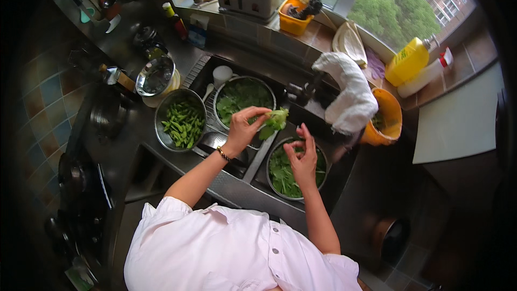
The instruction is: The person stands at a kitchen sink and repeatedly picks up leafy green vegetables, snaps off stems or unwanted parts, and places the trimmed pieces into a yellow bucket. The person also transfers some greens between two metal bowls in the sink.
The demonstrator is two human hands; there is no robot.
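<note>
Pinched in the fingers of my left hand (246, 127) is a small sprig of leafy greens (277, 119), held above the divider of the double sink. Below and behind that hand, a metal pot of leafy greens (244, 97) sits in the left basin. My right hand (302, 157) is raised over a second round metal container of leafy greens (282, 171) in the right basin; its fingers are bent and apart, and nothing shows between them. A steel bowl of green pods (183, 123) stands left of the sink.
A white towel (348, 89) hangs over the faucet (297, 91). Right of it is an orange bucket (385, 119). A white cup (222, 74) stands behind the left pot. Another metal bowl (155, 76) is at the back left. Yellow (408, 60) and clear bottles (424, 76) line the windowsill.
</note>
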